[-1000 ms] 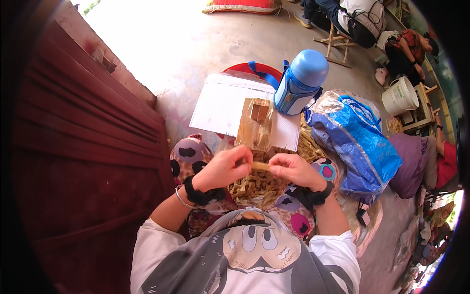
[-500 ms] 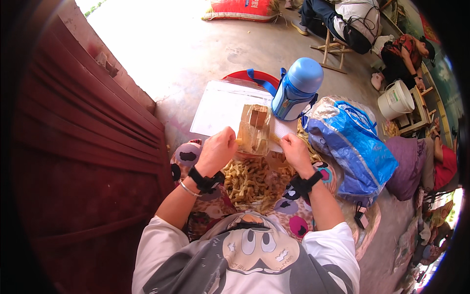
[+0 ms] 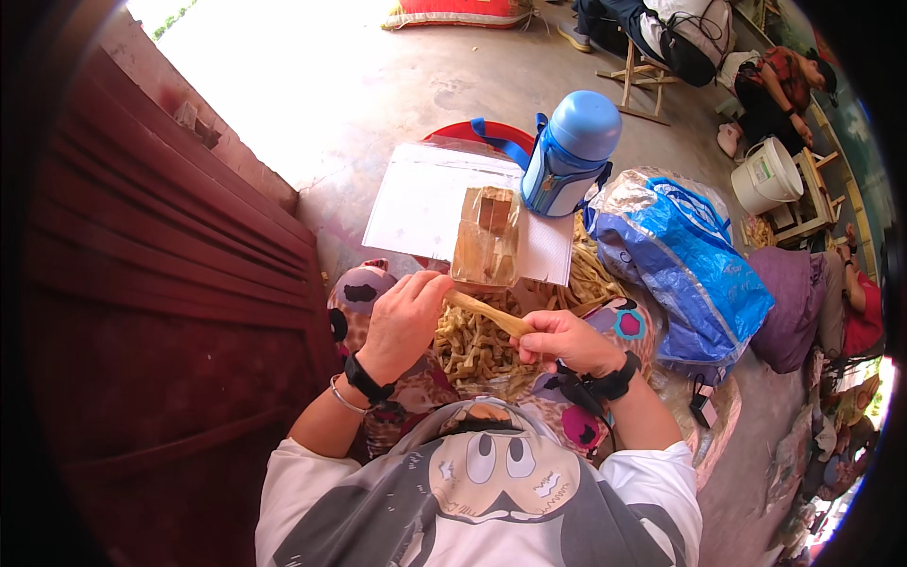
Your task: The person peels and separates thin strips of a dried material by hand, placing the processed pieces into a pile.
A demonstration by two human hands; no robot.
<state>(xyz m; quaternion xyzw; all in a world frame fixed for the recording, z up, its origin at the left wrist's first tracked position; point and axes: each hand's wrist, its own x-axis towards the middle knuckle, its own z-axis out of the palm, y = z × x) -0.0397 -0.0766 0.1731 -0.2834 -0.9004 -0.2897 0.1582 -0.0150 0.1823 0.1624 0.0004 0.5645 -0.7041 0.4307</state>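
Tan strip (image 3: 489, 312) pinched at both ends

From where I'm standing, the strip slants in the air over a heap of short tan pieces (image 3: 477, 354) between the seated person's patterned knees. The left hand (image 3: 406, 314) has its grip closed over the farther end, fingertips partly hidden; the right hand (image 3: 572, 342) is clamped on the nearer end, thumb against curled fingers. Just beyond lies a plastic-wrapped block (image 3: 487, 248) on white sheets (image 3: 416, 194), with a blue bottle (image 3: 578, 142) upright beside it.

I'd judge the strip very light and fairly soft, more likely to bend or twist than snap, though a hard tug might split it. Whether it's slick I can't tell. The ends look the best places to take hold, pinched flat between thumb and forefinger, leaving the middle span free.
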